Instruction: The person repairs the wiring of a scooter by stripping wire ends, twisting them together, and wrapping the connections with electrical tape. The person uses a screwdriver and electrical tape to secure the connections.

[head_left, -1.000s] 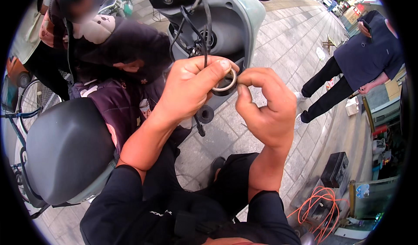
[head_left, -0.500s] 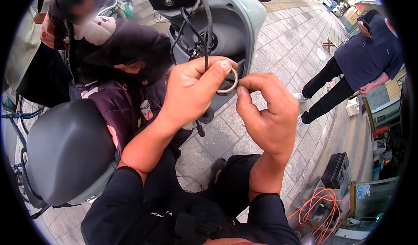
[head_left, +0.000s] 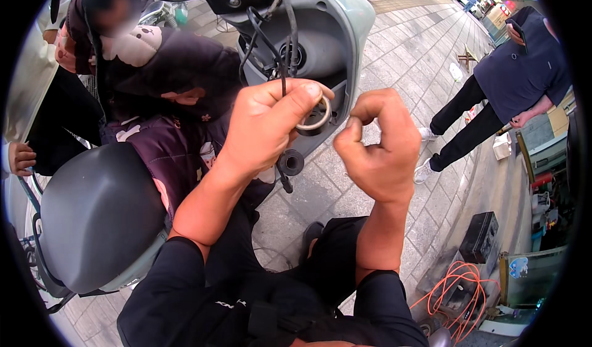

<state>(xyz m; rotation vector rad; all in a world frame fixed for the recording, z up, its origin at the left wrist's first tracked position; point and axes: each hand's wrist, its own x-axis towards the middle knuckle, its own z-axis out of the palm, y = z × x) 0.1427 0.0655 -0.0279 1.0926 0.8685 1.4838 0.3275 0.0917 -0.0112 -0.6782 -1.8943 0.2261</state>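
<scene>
Two bare hands meet in front of the opened pale green scooter body (head_left: 351, 20), working on a small metal ring (head_left: 313, 116). The left hand (head_left: 265, 128) grips the ring between thumb and forefinger, with a dark cable (head_left: 285, 45) running up from the same grasp into the scooter's cavity. The right hand (head_left: 379, 146) is curled into a loose fist just beside the ring, its thumb and forefinger pinched together as if on something very thin; whether it actually holds a wire end or nothing at all is too small to tell.

As a judgement, the work sits in its middle: the panel is already open and the wiring exposed, the ring is off any mount and held in the air, and nothing shows it fitted back or the cables tucked away. A black round rubber part (head_left: 291, 162) hangs below the hands on its cable, also loose.

Around the hands, the grey scooter seat (head_left: 98, 217) fills the lower left, and a small person in a dark purple jacket (head_left: 166, 143) crouches close against the scooter, crowding the left side. Another person in dark blue (head_left: 512, 76) stands well apart on the paved ground (head_left: 419, 57). An orange cord (head_left: 459, 291) and a black box (head_left: 481, 236) lie at lower right.
</scene>
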